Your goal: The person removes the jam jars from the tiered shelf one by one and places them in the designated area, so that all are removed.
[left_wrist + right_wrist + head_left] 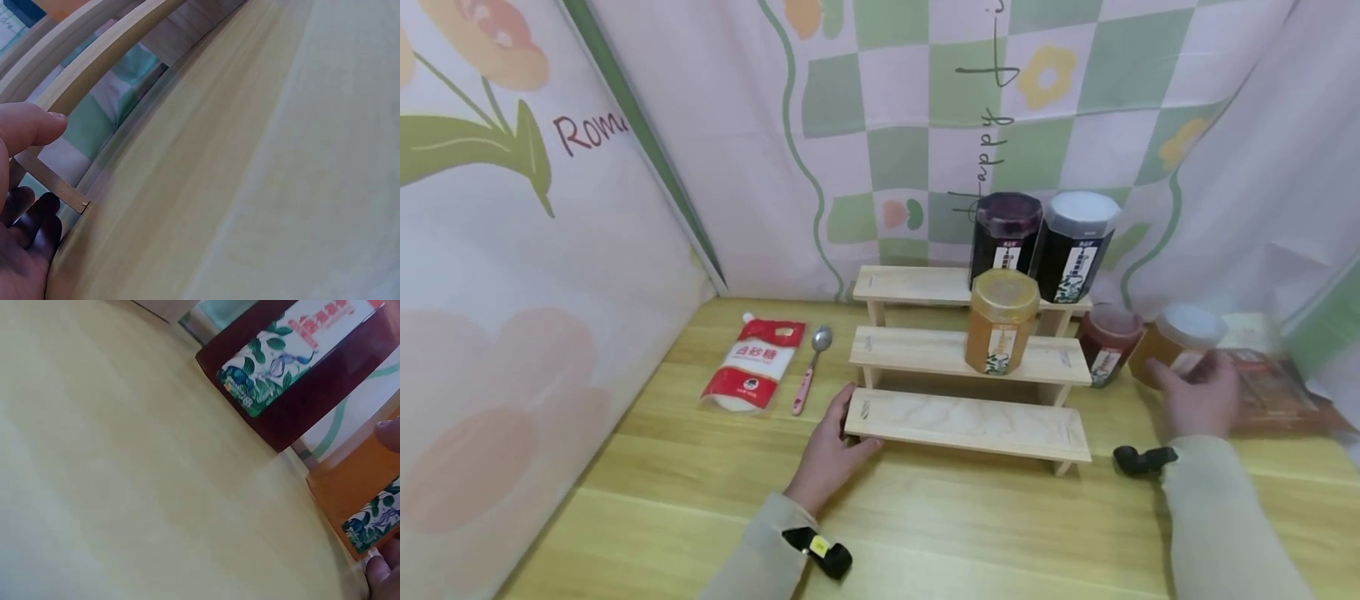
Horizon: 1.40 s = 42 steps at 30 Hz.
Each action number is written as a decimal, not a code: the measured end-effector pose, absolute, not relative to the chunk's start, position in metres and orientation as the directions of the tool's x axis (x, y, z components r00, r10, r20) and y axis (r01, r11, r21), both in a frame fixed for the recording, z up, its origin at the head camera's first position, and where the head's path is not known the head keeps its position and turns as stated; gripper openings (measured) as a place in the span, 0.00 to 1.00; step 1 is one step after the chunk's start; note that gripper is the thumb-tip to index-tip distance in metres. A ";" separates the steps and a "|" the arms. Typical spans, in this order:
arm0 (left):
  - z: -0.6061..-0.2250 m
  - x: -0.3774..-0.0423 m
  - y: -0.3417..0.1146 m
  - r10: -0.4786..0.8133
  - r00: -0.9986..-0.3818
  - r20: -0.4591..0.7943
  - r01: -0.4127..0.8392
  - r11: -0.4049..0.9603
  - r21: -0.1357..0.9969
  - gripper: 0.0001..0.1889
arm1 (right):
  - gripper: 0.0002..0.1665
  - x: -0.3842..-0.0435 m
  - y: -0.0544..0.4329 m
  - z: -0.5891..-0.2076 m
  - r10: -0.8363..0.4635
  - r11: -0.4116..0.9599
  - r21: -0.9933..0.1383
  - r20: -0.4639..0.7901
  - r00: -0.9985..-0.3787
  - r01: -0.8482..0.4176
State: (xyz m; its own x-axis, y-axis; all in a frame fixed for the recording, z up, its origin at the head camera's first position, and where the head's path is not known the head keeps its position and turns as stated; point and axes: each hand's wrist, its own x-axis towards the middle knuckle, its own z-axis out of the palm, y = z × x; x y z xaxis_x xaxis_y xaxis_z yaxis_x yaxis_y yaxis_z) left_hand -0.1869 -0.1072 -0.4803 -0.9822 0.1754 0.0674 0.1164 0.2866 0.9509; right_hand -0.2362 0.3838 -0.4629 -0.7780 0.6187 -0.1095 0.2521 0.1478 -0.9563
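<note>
My left hand [831, 458] grips the left end of the lowest step of a three-step wooden display rack [970, 421]. In the left wrist view its thumb [37, 125] lies against the board's edge, and the other fingers are beside the rack's leg [56, 184]. To the right of the rack, my right hand [1202, 400] holds an orange jar [1187, 329] with a white lid. The right wrist view shows fingers at this orange jar [356, 481], low on the table. A dark red jar [1108, 346] stands between it and the rack.
Two dark jars, one purple-lidded [1006, 237] and one white-lidded [1075, 250], stand on the top step. A yellow-orange jar [1002, 325] is on the middle step. Left lie a red-and-white sugar bag [754, 362] and a spoon [811, 371]. A brownish packet [1273, 392] lies far right.
</note>
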 end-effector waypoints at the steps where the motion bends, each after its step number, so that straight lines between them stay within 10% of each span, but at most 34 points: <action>1: -0.480 -0.187 -0.107 0.173 -0.983 0.067 0.115 0.287 0.951 0.50 | 0.56 -0.238 0.385 -0.463 0.616 0.193 -0.942 -0.103 -0.781 0.276; 16: -0.479 -0.186 -0.108 0.177 -0.982 0.069 0.117 0.280 0.953 0.50 | 0.65 -0.237 0.390 -0.469 0.559 0.305 -0.890 -0.122 -0.820 0.340; 42: -0.477 -0.185 -0.107 0.175 -0.983 0.060 0.107 0.271 0.957 0.49 | 0.54 -0.196 0.357 -0.452 0.713 0.118 -0.968 -0.074 -0.697 0.223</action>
State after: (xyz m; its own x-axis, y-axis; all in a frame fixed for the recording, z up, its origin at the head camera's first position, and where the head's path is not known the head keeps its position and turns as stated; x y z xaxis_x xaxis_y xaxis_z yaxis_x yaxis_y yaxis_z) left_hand -0.1847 -0.1072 -0.4772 -0.9827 0.1751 0.0602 0.1069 0.2707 0.9567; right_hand -0.1958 0.3569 -0.4520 -0.6971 0.7132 -0.0740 0.2231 0.1177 -0.9677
